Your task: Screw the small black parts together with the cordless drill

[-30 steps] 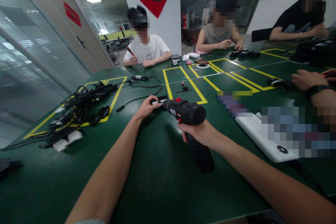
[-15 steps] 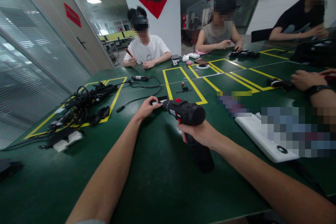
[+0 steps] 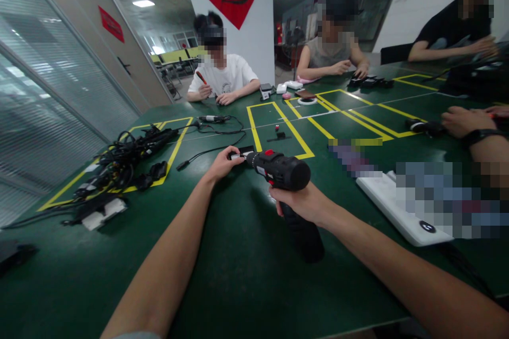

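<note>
- Cordless drill (image 3: 280,169): near-middle of scene, held above green table (image 3: 238,280); black body, red switch on top, red accents, pale label on side, thick black handle slanting down toward the near side; chuck points left and far.
- Right hand (image 3: 298,198): wrapped around drill handle, firm grip.
- Left hand (image 3: 223,163): thumb and fingers pinched narrow on small black-and-silver part (image 3: 247,149), low at the table, right at drill's nose. Bit-to-part contact too small to tell; fingers and chuck hide some of the part.
- Just beyond the part: yellow tape rectangle (image 3: 254,127), with small black piece (image 3: 280,135) and tiny red item (image 3: 277,127) inside.
- Left: tangled black cable pile (image 3: 127,159) over another taped area; loose black cable (image 3: 210,146) runs from it toward left hand, plug end lying short of the wrist.
- Right, near: white device (image 3: 392,209) with round dark display, top partly pixelated; well apart from drill.
- Far middle: white ring (image 3: 307,101) beside brown flat item (image 3: 305,94), white boxes (image 3: 294,85) behind.
- Far side: co-worker in white T-shirt (image 3: 226,74) holding orange-and-black tool (image 3: 201,78); co-worker in gray top (image 3: 330,55) at black parts (image 3: 369,82).
- Far right: another person's hand (image 3: 463,123), dark wristband (image 3: 481,136).
</note>
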Available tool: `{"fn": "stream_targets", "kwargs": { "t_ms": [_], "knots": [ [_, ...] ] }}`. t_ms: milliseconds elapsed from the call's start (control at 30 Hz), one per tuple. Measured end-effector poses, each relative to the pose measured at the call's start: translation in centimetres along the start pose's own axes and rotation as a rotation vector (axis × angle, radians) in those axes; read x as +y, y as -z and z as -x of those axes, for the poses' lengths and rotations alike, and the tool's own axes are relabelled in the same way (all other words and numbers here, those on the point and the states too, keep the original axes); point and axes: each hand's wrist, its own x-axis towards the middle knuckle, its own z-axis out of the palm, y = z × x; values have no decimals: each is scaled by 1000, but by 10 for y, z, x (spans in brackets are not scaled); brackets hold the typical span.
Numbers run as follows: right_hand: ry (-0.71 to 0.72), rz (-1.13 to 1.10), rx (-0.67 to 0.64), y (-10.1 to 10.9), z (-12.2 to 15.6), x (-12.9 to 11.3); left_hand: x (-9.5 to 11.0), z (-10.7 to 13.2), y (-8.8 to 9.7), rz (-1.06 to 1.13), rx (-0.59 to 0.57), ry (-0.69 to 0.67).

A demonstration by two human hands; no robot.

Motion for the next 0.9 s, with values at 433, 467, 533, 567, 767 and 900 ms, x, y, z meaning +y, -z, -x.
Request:
{"fn": "stream_targets", "kwargs": {
  "t_ms": [433,467,533,567,767,900],
  "knots": [
    [9,-5,2,0,-3,6,1,0,0,-16,5,9],
    [5,-7,6,0,-3,5,1,0,0,-16,2,11],
    [2,-10,7,0,-3,4,1,0,0,-16,-2,11],
    [3,-13,2,0,-2,3,1,0,0,-18,-3,8],
    [18,-4,-10,0,-1,3,3,1,0,-27,-1,21],
    [15,0,-7,0,-2,4,3,1,1,-33,-3,12]
  ]
}}
